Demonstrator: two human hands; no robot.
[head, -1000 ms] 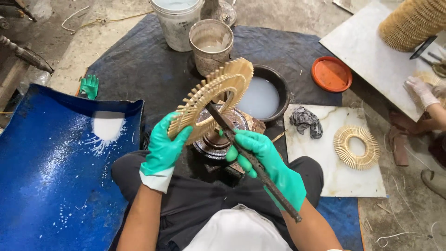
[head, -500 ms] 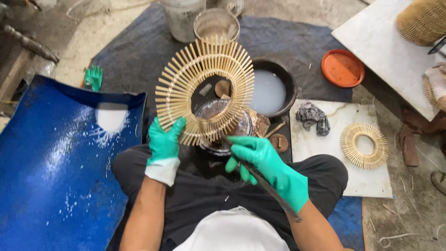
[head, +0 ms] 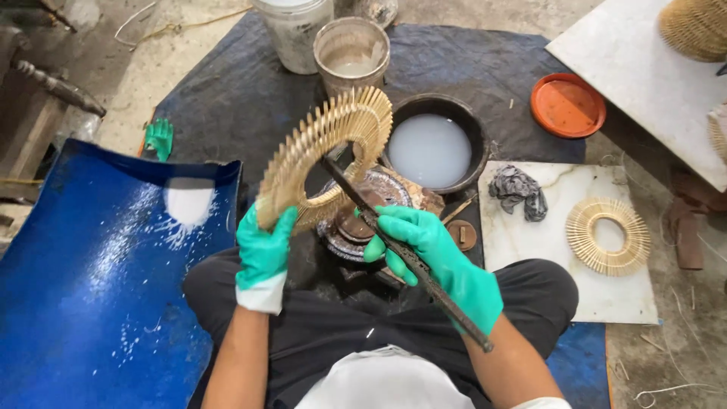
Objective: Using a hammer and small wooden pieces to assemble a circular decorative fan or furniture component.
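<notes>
I sit cross-legged, both hands in green rubber gloves. My left hand grips the lower rim of a ring of radiating bamboo sticks, held up and tilted edge-on above my lap. My right hand is closed on a long dark metal rod. The rod's upper tip reaches into the ring's central opening; its other end runs back over my right forearm. Below the ring sits a round dark metal stand between my knees.
A black bowl of milky liquid, two grimy buckets, an orange lid. A white slab holds another stick ring and a grey rag. A blue curved sheet with white splashes lies left.
The stick ring, face-on half a second ago, has turned back edge-on and tilted. The rod's tip has risen again into the ring's opening. My hands keep their grips.
</notes>
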